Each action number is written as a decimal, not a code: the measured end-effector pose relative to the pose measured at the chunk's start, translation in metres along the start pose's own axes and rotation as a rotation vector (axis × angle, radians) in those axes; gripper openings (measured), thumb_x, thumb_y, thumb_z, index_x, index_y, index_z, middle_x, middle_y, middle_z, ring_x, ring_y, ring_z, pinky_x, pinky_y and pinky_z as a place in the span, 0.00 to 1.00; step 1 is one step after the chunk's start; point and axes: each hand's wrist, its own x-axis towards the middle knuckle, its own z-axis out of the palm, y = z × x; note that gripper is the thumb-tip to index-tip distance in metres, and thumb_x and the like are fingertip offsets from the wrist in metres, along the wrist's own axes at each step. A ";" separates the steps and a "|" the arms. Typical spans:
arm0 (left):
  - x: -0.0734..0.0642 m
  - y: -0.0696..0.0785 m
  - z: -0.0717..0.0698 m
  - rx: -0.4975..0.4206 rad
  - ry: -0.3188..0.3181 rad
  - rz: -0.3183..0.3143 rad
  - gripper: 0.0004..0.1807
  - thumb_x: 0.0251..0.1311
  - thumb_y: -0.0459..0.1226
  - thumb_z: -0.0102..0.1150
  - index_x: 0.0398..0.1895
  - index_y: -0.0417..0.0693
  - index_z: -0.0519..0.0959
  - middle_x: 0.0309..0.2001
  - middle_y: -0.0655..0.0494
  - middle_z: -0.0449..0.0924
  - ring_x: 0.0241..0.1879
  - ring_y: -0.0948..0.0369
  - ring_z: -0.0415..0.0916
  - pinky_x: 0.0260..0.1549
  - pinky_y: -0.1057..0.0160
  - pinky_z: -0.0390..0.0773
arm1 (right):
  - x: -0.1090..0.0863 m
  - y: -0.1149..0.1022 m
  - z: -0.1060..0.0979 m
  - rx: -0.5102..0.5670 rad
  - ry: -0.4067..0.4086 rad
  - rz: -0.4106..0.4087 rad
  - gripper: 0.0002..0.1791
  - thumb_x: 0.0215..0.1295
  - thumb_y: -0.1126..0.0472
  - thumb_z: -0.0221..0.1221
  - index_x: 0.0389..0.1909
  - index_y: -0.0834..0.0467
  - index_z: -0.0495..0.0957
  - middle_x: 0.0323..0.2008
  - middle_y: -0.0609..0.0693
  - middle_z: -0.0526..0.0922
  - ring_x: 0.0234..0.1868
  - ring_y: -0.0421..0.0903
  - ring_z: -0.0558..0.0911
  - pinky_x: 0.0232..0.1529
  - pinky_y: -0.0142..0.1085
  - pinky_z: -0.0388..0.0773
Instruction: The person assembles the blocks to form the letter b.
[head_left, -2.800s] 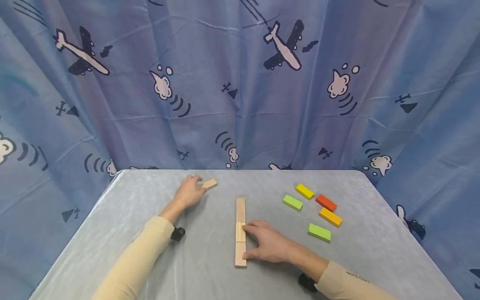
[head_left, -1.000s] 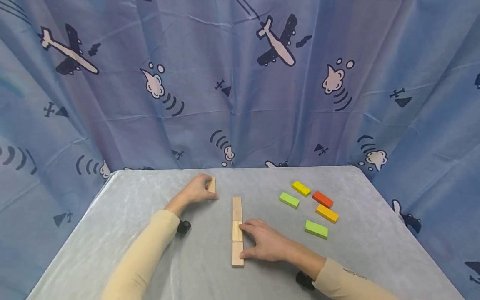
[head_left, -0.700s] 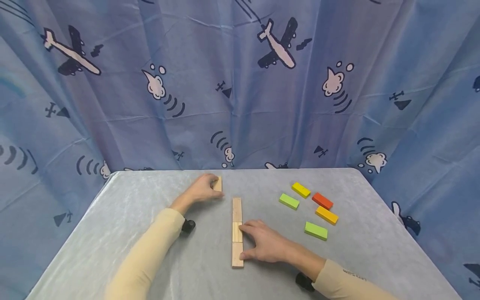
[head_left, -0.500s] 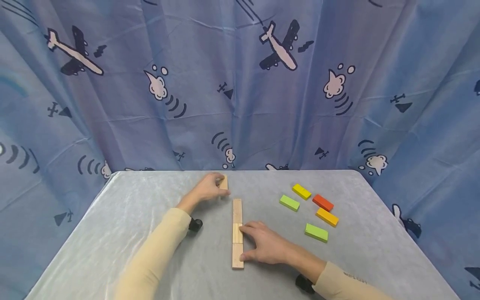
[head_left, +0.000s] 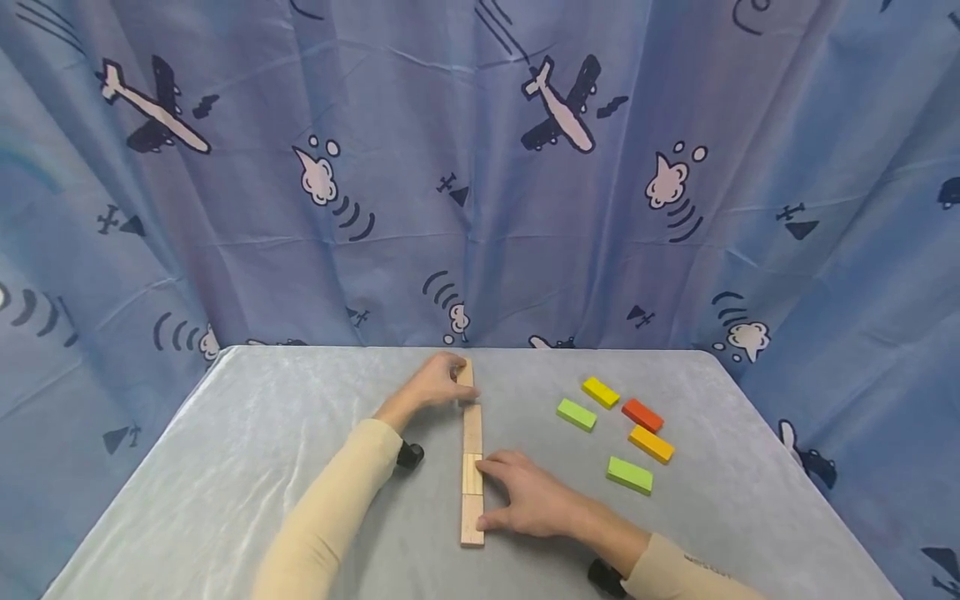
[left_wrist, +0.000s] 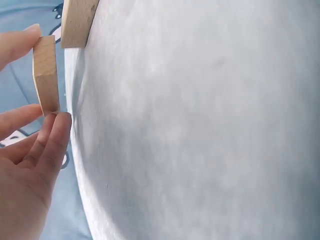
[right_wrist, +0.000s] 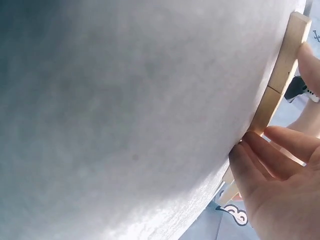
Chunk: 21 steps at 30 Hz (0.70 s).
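My left hand (head_left: 429, 385) pinches a plain wooden block (head_left: 466, 375) just beyond the far end of a row. In the left wrist view that block (left_wrist: 46, 75) sits between thumb and fingertips, with a small gap to the end block (left_wrist: 79, 24). The row is a far block (head_left: 472, 427), a middle block (head_left: 472, 473) and a near block (head_left: 472, 523), laid end to end. From the right, my right hand (head_left: 536, 498) rests its fingertips and thumb along the row's side. In the right wrist view its fingers (right_wrist: 245, 165) lie fairly straight against the blocks.
Right of the row lie loose coloured blocks: yellow (head_left: 601, 392), red (head_left: 642, 415), orange (head_left: 651, 444), and two green, one farther (head_left: 576, 415) and one nearer (head_left: 630, 475). A pale cloth covers the table (head_left: 300, 467). Behind it hangs a blue curtain (head_left: 405, 125).
The left hand has turned its block from a slant into line with the row and carried it rightward to the far end. The right hand has stayed at the row.
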 end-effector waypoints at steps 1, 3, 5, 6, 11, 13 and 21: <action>0.000 0.000 0.001 -0.002 0.002 0.002 0.40 0.50 0.48 0.76 0.62 0.32 0.77 0.49 0.45 0.80 0.43 0.55 0.76 0.43 0.57 0.78 | 0.000 -0.001 0.000 -0.002 0.002 0.002 0.45 0.58 0.39 0.71 0.70 0.60 0.71 0.66 0.54 0.73 0.67 0.54 0.71 0.66 0.51 0.69; 0.000 0.002 0.003 0.001 0.000 0.003 0.39 0.50 0.48 0.76 0.61 0.32 0.77 0.47 0.46 0.80 0.41 0.56 0.75 0.41 0.58 0.78 | 0.000 -0.002 0.001 -0.006 0.001 0.006 0.45 0.58 0.39 0.71 0.70 0.59 0.71 0.66 0.54 0.73 0.67 0.53 0.71 0.66 0.50 0.69; 0.000 0.003 0.006 0.011 -0.009 0.003 0.39 0.50 0.48 0.76 0.62 0.32 0.77 0.47 0.46 0.80 0.41 0.57 0.75 0.41 0.58 0.78 | 0.000 -0.003 0.001 -0.006 0.000 0.009 0.45 0.57 0.40 0.71 0.70 0.59 0.71 0.66 0.53 0.73 0.67 0.53 0.71 0.66 0.50 0.70; 0.000 0.004 0.007 0.013 -0.015 0.002 0.39 0.50 0.48 0.76 0.62 0.33 0.77 0.47 0.46 0.80 0.41 0.57 0.75 0.41 0.59 0.77 | 0.000 -0.003 0.001 -0.005 -0.002 0.011 0.45 0.57 0.40 0.71 0.70 0.59 0.71 0.65 0.53 0.73 0.67 0.53 0.71 0.66 0.50 0.70; 0.002 0.005 0.012 0.024 -0.034 0.001 0.38 0.52 0.47 0.75 0.62 0.34 0.77 0.55 0.45 0.79 0.45 0.56 0.76 0.46 0.57 0.78 | 0.000 -0.002 0.002 -0.002 -0.006 0.020 0.45 0.58 0.39 0.71 0.70 0.59 0.71 0.66 0.53 0.73 0.67 0.53 0.71 0.66 0.50 0.70; 0.001 0.005 0.013 0.030 -0.030 0.010 0.35 0.54 0.46 0.74 0.62 0.35 0.78 0.57 0.44 0.78 0.47 0.55 0.77 0.48 0.56 0.78 | 0.000 -0.002 0.002 -0.002 -0.009 0.025 0.45 0.58 0.39 0.71 0.70 0.59 0.71 0.66 0.53 0.73 0.67 0.53 0.71 0.66 0.50 0.70; 0.000 0.005 0.012 0.017 -0.029 0.028 0.29 0.59 0.41 0.72 0.61 0.35 0.78 0.61 0.42 0.75 0.52 0.51 0.79 0.50 0.55 0.80 | 0.001 -0.001 0.002 -0.014 0.004 0.009 0.45 0.57 0.39 0.71 0.70 0.60 0.71 0.65 0.53 0.74 0.67 0.53 0.71 0.66 0.50 0.70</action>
